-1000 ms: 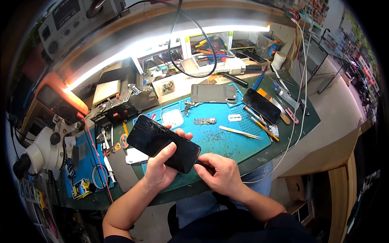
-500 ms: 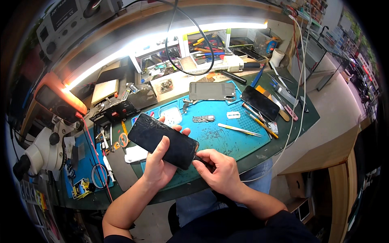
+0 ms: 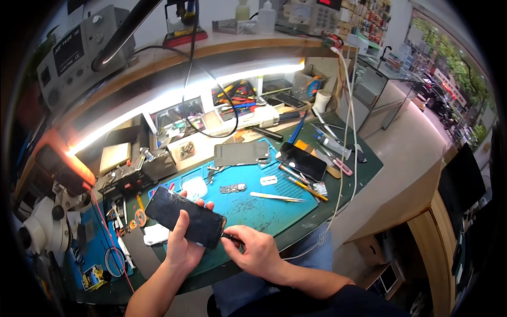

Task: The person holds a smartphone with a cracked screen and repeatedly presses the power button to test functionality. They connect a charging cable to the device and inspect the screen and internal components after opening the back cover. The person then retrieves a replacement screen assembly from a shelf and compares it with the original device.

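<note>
My left hand (image 3: 180,251) is wrapped round a black phone (image 3: 185,216) with a cracked screen, tilted above the blue mat (image 3: 261,219). My right hand (image 3: 256,251) pinches a small black piece (image 3: 233,238), apparently a cable plug, at the phone's right end; whether it is inserted I cannot tell. A pale cable runs from behind that hand. Beyond them on the mat lie a small circuit board (image 3: 232,188), tweezers (image 3: 277,197), a razor blade (image 3: 268,180), a grey phone part (image 3: 240,153) and a small clear tray (image 3: 194,186).
Another phone (image 3: 301,161) lies right among several tools. At left are a microscope (image 3: 45,227) and an orange multimeter (image 3: 63,166). Cables (image 3: 347,121) hang over the green bench (image 3: 364,164). A lit shelf (image 3: 185,87) with tool bins runs behind; a glass display case (image 3: 380,92) stands at back right.
The view has swung up and rightward, showing more of the shelf top and street outside, so the bench appears lower and further left. Both hands keep their grips on the phone and black piece.
</note>
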### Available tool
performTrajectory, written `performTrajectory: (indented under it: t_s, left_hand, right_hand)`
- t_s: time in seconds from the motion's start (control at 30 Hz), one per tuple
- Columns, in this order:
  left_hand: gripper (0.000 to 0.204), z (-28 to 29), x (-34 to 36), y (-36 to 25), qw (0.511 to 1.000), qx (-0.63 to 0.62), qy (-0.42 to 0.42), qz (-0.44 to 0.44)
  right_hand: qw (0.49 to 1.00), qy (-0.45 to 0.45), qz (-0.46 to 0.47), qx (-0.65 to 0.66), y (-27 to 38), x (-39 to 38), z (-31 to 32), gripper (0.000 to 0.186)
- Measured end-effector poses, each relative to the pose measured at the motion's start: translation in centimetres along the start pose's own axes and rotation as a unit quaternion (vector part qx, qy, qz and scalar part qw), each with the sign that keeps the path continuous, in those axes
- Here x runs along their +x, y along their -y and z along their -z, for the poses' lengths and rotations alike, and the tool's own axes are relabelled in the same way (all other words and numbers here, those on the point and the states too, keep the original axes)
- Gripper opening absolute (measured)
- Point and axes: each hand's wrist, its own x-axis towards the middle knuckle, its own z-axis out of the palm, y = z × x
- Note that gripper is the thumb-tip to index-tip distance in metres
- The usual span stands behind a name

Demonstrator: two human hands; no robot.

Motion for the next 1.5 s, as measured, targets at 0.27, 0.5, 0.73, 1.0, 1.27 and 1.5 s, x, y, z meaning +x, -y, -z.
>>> performTrajectory:
  t_s: [0.27, 0.5, 0.73, 1.0, 1.27, 1.5]
  left_hand:
    - [0.057, -0.6, 0.2, -0.2, 1.000, 0.017, -0.005, -0.007]
    - [0.055, -0.5, 0.9, -0.4, 0.999, 0.007, 0.032, 0.012]
    - [0.057, -0.1, 0.3, -0.5, 0.999, 0.021, 0.031, 0.017]
    - [0.054, -0.6, 0.4, -0.5, 0.995, 0.077, 0.060, 0.004]
    - [0.055, -1.5, 0.2, 0.0, 0.990, 0.128, 0.056, -0.026]
    - [0.058, -1.2, 0.2, 0.0, 0.990, 0.133, 0.047, -0.008]
  right_hand:
    - [0.999, 0.016, 0.021, -0.032, 0.1, 0.3, 0.7, 0.016]
    - [0.913, 0.181, -0.216, 0.296, -0.2, -0.3, 1.7, 0.029]
    - [0.861, 0.248, -0.245, 0.371, 0.0, 0.8, 2.0, 0.030]
    - [0.823, 0.280, -0.316, 0.380, -0.1, 1.5, 2.7, 0.024]
    - [0.826, 0.262, -0.340, 0.364, -0.5, 1.1, 2.3, 0.024]
    - [0.815, 0.269, -0.344, 0.382, -0.6, 1.2, 2.3, 0.025]
